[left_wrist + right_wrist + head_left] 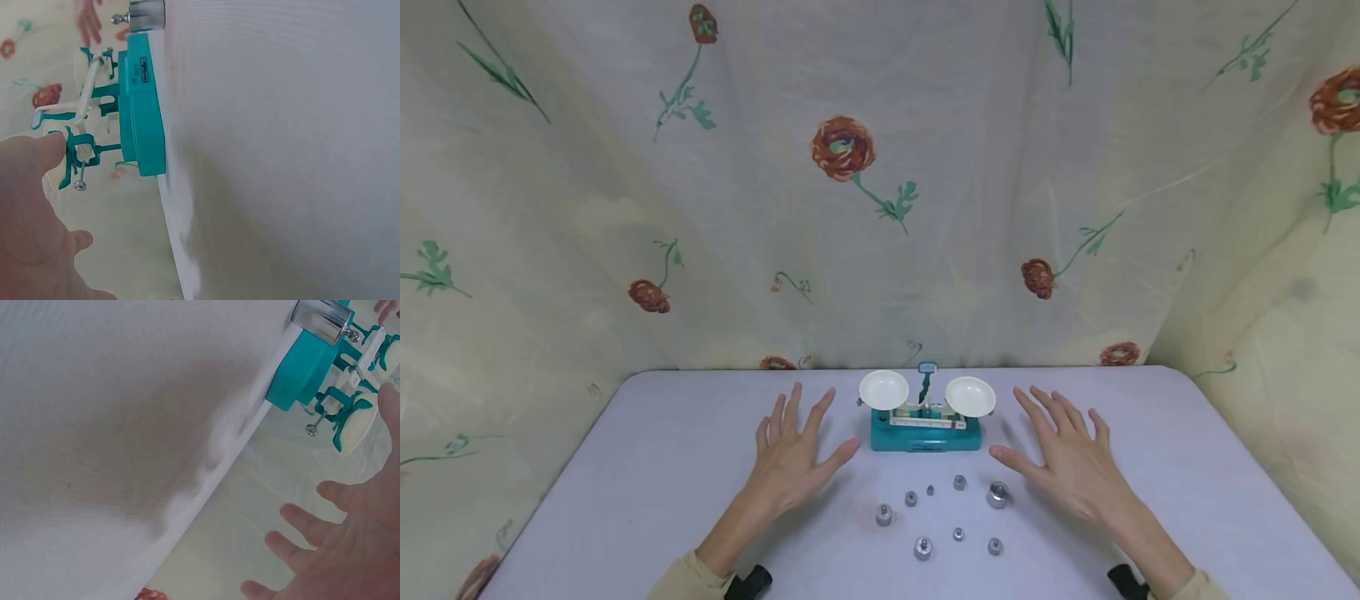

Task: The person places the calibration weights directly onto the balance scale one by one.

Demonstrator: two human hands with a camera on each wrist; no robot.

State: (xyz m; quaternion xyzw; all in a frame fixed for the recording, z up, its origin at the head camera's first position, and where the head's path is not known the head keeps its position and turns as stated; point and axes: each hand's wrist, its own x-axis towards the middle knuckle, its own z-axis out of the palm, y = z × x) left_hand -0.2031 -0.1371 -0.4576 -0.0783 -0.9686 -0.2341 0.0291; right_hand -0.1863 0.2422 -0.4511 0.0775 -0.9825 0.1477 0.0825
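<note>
A teal balance scale (926, 432) with two white pans, the left pan (883, 390) and the right pan (970, 396), stands near the table's far edge. My left hand (793, 462) hovers to the left of it, fingers spread and holding nothing. On the other side, my right hand (1071, 467) is spread the same way, also without anything in it. Several metal weights of different sizes lie in front of the scale, the biggest weight (997, 495) nearest my right hand. Both wrist views show the scale (140, 112) (306, 372) beyond the thumb.
The table (662, 467) has a pale lilac-white cover. Behind it and along the sides hangs a floral curtain (955, 275). Among the smaller weights are one at the front (922, 548) and one at the left (883, 515).
</note>
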